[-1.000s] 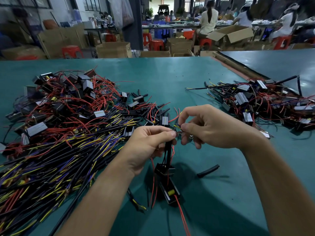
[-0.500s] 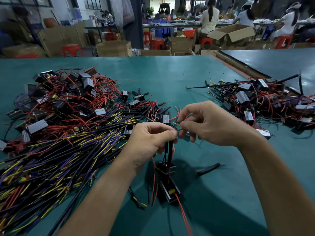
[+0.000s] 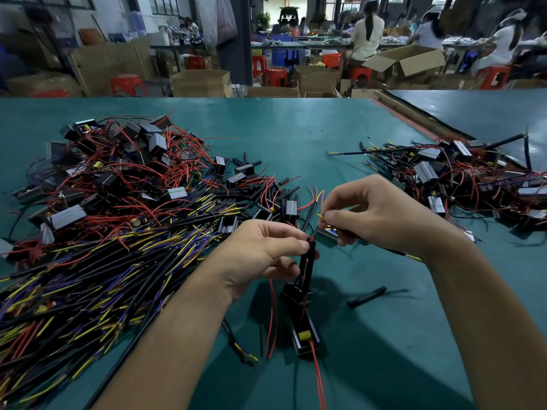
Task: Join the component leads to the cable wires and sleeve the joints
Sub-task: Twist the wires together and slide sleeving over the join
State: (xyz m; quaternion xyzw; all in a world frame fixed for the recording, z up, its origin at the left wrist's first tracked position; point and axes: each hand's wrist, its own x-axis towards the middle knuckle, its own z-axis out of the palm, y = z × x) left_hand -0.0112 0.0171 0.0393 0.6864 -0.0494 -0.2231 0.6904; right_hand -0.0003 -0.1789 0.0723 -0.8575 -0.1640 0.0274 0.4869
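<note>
The right hand (image 3: 379,214) has shifted right of the left hand (image 3: 260,253), pinching a yellow wire (image 3: 321,216). The left hand grips black sleeving (image 3: 306,261).

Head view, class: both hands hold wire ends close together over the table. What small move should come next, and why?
Probably bring the yellow wire pinched in the right hand across to the red lead pinched by the left hand and twist them: the two ends sit close but look apart, unjoined.
</note>
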